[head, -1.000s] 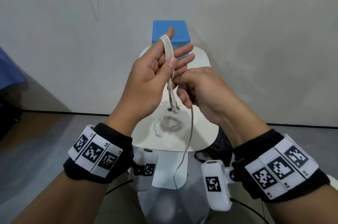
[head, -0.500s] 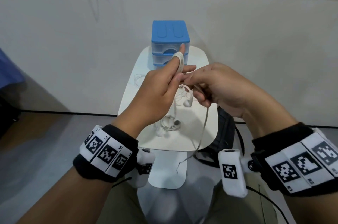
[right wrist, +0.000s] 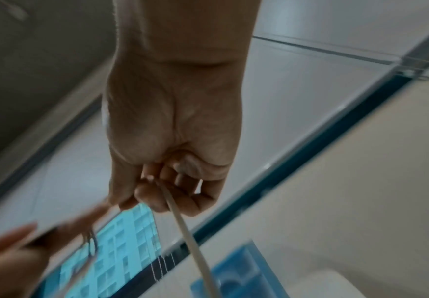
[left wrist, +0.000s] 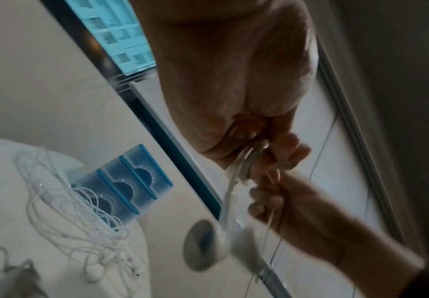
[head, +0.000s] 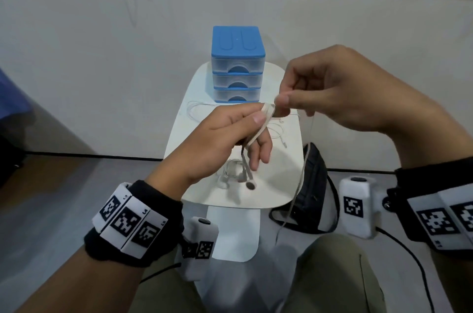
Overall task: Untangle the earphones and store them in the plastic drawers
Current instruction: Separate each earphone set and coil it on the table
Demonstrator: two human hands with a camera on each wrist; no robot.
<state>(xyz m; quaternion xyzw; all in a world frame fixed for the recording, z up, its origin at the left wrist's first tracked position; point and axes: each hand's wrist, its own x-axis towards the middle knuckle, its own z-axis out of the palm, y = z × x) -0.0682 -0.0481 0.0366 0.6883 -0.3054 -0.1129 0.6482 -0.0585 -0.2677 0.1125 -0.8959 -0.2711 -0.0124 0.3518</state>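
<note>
My left hand (head: pixel 240 131) holds a white earphone cord (head: pixel 258 131) wound in loops around its fingers, thumb pressing on the loops; the two earbuds (head: pixel 249 183) dangle below it, large and blurred as earbuds (left wrist: pixel 208 246) in the left wrist view. My right hand (head: pixel 330 92) pinches the same cord's free end (head: pixel 299 179) just right of the left fingertips; the free end hangs down past the table edge. The cord (right wrist: pixel 195 246) runs from my right fingers in the right wrist view. The blue plastic drawers (head: pixel 237 67), all three closed, stand at the table's far end.
A small white table (head: pixel 276 192) carries a tangle of white earphones (left wrist: pixel 75 217) in front of the drawers and another coiled set (head: pixel 231 168) near its front. A black bag (head: pixel 311 190) lies on the floor right of the table. A wall stands behind.
Both hands have dropped lower and tilted forward. My right hand has swung up and to the right with the cord's free end, uncovering the drawers.
</note>
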